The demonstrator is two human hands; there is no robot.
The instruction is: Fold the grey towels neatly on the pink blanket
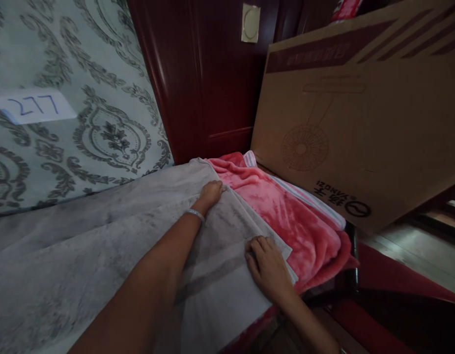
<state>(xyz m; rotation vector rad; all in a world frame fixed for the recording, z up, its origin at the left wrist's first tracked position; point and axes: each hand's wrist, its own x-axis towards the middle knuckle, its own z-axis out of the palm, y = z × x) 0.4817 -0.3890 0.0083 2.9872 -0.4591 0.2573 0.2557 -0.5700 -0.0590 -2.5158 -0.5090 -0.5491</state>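
A grey towel (113, 236) lies spread over a surface, its right edge overlapping a pink fleece blanket (286, 211). My left hand (212, 192), a bracelet on its wrist, rests on the towel's far right corner with the fingers curled onto the fabric. My right hand (266, 263) lies on the towel's nearer right corner, fingers bent down and pressed against the cloth. Both hands touch the towel's right edge, about a forearm apart.
A large cardboard box (360, 113) leans over the blanket on the right. Dark red wooden panelling (213, 73) stands behind. Patterned wallpaper (83, 73) with a label reading 277 (34, 105) fills the left. A red floor (389, 275) lies at lower right.
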